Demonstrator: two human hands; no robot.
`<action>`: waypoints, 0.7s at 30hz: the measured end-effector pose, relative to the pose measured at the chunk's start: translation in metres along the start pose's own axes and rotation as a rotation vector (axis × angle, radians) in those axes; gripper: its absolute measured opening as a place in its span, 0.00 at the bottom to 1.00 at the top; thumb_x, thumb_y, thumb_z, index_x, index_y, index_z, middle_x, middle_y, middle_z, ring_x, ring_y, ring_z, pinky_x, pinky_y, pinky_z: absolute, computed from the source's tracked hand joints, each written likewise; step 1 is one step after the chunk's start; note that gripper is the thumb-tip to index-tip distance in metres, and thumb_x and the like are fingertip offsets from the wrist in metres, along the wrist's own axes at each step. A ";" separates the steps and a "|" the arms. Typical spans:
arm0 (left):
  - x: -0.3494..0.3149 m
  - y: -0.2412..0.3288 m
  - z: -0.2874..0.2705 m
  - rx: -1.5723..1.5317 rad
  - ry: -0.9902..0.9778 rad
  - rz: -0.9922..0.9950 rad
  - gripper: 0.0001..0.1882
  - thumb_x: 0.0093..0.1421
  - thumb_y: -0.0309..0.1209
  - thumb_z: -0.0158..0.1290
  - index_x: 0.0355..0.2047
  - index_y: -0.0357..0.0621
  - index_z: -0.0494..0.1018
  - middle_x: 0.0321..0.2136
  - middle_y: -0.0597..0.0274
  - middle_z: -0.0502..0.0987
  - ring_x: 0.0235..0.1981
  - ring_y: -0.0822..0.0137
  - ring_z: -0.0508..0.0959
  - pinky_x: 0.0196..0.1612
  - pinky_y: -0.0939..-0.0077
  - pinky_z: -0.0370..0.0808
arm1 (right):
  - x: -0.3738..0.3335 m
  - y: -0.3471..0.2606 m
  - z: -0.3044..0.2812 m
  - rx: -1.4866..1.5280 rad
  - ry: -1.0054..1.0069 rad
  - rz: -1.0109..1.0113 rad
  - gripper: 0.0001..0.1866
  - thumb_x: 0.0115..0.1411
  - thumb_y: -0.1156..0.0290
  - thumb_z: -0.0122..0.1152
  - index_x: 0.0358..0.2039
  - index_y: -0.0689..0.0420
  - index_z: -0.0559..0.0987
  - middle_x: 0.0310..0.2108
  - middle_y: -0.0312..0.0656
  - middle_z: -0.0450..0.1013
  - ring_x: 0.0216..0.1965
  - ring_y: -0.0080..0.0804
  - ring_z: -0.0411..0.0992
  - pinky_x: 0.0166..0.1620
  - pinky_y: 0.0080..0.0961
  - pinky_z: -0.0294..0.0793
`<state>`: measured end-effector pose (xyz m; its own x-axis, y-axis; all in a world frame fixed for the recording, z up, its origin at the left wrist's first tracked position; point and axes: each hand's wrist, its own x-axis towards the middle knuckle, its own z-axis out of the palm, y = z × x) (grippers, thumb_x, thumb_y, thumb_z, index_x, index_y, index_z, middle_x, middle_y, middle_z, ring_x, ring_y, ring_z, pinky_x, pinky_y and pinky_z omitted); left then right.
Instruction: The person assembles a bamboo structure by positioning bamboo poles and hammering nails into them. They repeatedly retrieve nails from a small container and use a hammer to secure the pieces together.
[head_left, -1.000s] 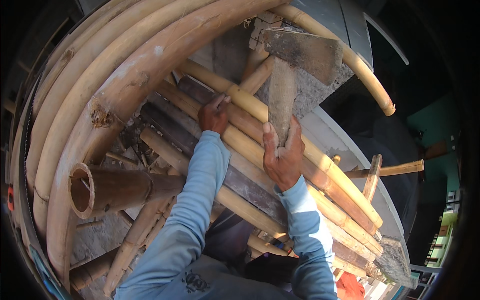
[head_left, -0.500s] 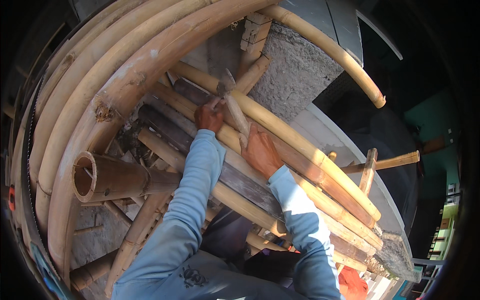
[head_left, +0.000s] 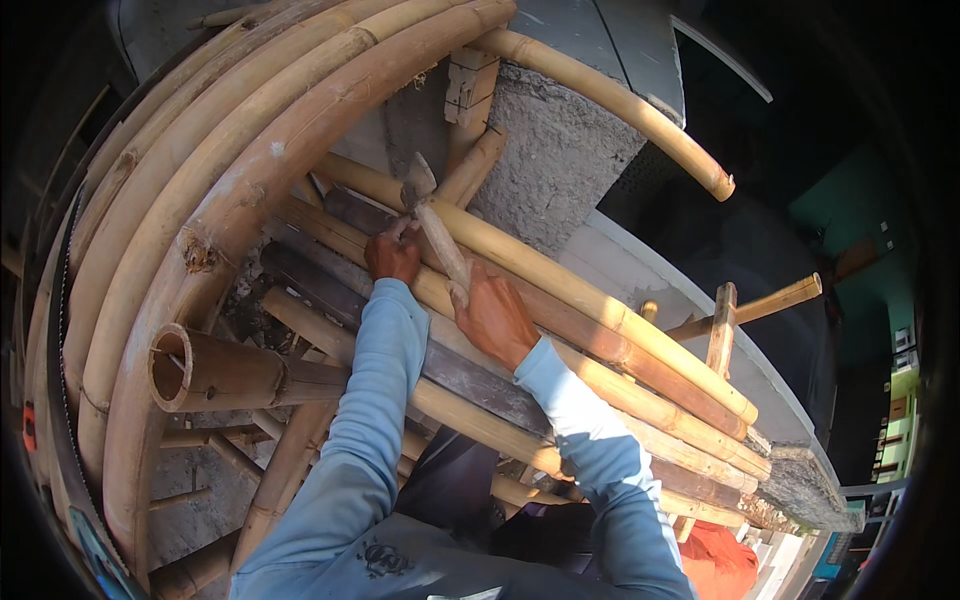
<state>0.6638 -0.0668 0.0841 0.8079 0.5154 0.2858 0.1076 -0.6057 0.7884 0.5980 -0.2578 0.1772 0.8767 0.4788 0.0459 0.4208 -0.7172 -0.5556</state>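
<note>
Gripping a wooden-handled hammer with a dark metal head (head_left: 432, 222): right hand (head_left: 495, 318), fingers clamped round the lower end of the handle. Hammer head down beside the left hand (head_left: 393, 252), over a straight pale bamboo pole (head_left: 560, 285) in a slanting stack. Left hand's fingers pinched together at the pole just under the hammer head; whatever lies between them too small to tell. Bent bamboo arcs (head_left: 200, 190) curving round on the left, rough grey concrete block (head_left: 565, 150) behind, hollow cut bamboo stub (head_left: 215, 370) lower left.
</note>
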 end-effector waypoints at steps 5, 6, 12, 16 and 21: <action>-0.004 -0.008 0.007 -0.056 0.043 0.035 0.17 0.60 0.37 0.53 0.45 0.42 0.83 0.40 0.40 0.81 0.44 0.41 0.81 0.49 0.57 0.75 | -0.003 -0.031 -0.040 0.332 0.790 -0.238 0.18 0.65 0.69 0.59 0.49 0.67 0.68 0.28 0.65 0.77 0.30 0.64 0.78 0.32 0.52 0.75; -0.003 -0.004 0.009 -0.071 0.031 0.024 0.18 0.60 0.37 0.52 0.45 0.42 0.83 0.40 0.39 0.81 0.44 0.41 0.81 0.50 0.57 0.75 | -0.005 -0.028 -0.035 0.265 0.652 -0.176 0.18 0.65 0.69 0.59 0.50 0.67 0.68 0.28 0.65 0.77 0.29 0.63 0.78 0.32 0.51 0.75; 0.004 -0.013 0.017 -0.034 0.002 0.049 0.17 0.60 0.34 0.52 0.45 0.41 0.83 0.38 0.37 0.82 0.40 0.41 0.82 0.45 0.56 0.76 | -0.001 0.008 0.001 -0.004 0.049 -0.076 0.23 0.61 0.71 0.58 0.50 0.74 0.66 0.24 0.65 0.75 0.23 0.62 0.76 0.30 0.52 0.76; 0.010 -0.043 0.026 -0.053 0.017 0.134 0.16 0.60 0.32 0.52 0.44 0.40 0.83 0.35 0.40 0.83 0.36 0.47 0.84 0.43 0.60 0.77 | -0.013 -0.028 -0.025 0.224 0.408 -0.201 0.26 0.63 0.68 0.59 0.52 0.76 0.64 0.24 0.65 0.75 0.25 0.62 0.77 0.30 0.51 0.77; 0.009 -0.029 0.030 -0.034 -0.036 0.151 0.15 0.61 0.26 0.51 0.45 0.35 0.82 0.34 0.44 0.84 0.33 0.53 0.84 0.39 0.65 0.78 | -0.008 0.027 0.013 0.090 0.317 -0.168 0.22 0.62 0.70 0.59 0.48 0.75 0.67 0.22 0.65 0.75 0.22 0.59 0.77 0.27 0.49 0.76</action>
<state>0.6854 -0.0624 0.0477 0.8337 0.3973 0.3836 -0.0364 -0.6536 0.7560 0.5993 -0.2744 0.1516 0.8320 0.3952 0.3895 0.5548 -0.5880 -0.5886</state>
